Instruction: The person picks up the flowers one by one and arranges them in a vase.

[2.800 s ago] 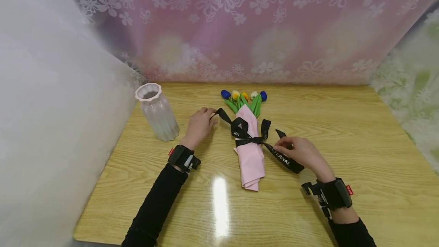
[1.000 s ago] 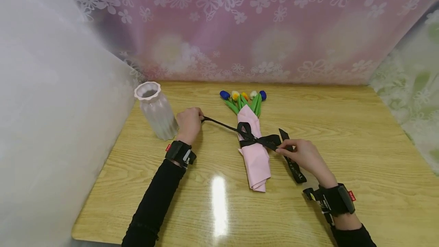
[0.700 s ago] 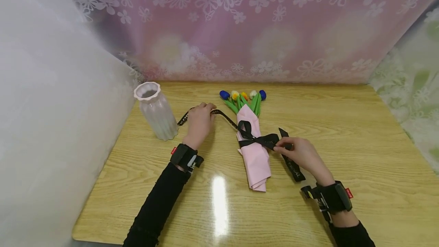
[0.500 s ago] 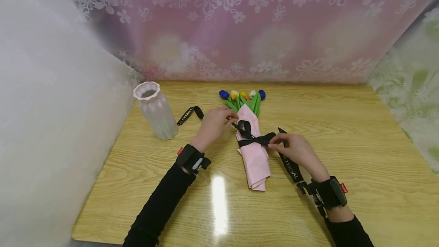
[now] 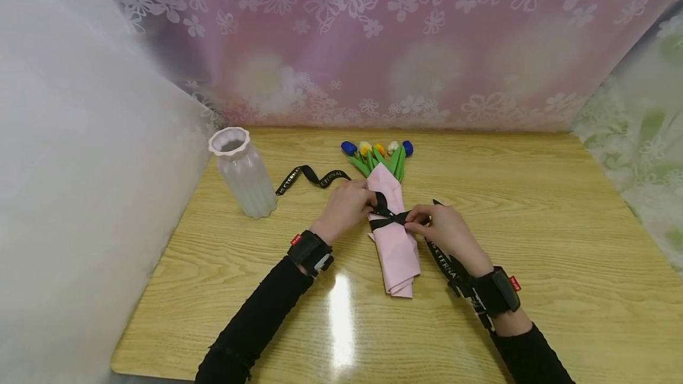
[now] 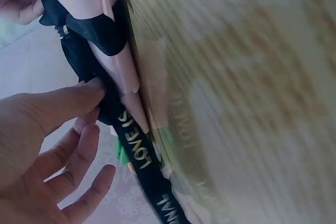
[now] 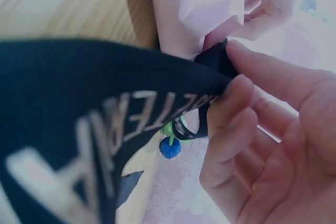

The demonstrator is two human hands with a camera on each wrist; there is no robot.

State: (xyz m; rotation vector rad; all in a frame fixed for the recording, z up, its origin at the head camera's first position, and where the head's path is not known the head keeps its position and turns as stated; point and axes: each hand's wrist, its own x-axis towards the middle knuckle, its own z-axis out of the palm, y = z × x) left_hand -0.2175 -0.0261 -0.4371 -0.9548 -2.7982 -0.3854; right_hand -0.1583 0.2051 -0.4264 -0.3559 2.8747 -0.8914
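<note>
A bouquet of tulips (image 5: 401, 162) in blue, yellow, orange and white lies wrapped in pink paper (image 5: 396, 262) on the table. Around its middle a black ribbon (image 5: 392, 219) is tied in a bow. My left hand (image 5: 345, 207) pinches the bow's left loop between thumb and forefinger; the left wrist view shows that loop (image 6: 79, 59) close up. On the other side my right hand (image 5: 450, 234) pinches the ribbon beside the knot. From its fingers a lettered ribbon tail (image 7: 131, 90) runs across the right wrist view. My fingers partly hide the bow.
A pale fluted vase (image 5: 246, 179) stands at the left of the wooden table (image 5: 544, 224). The left ribbon tail (image 5: 312, 176) curls over the tabletop to the vase's base. A pink floral curtain (image 5: 373, 70) hangs behind.
My left hand pulled the ribbon's left tail outward, let it go beside the vase, then moved right to the bow's left loop. My right hand shifted left toward the knot.
</note>
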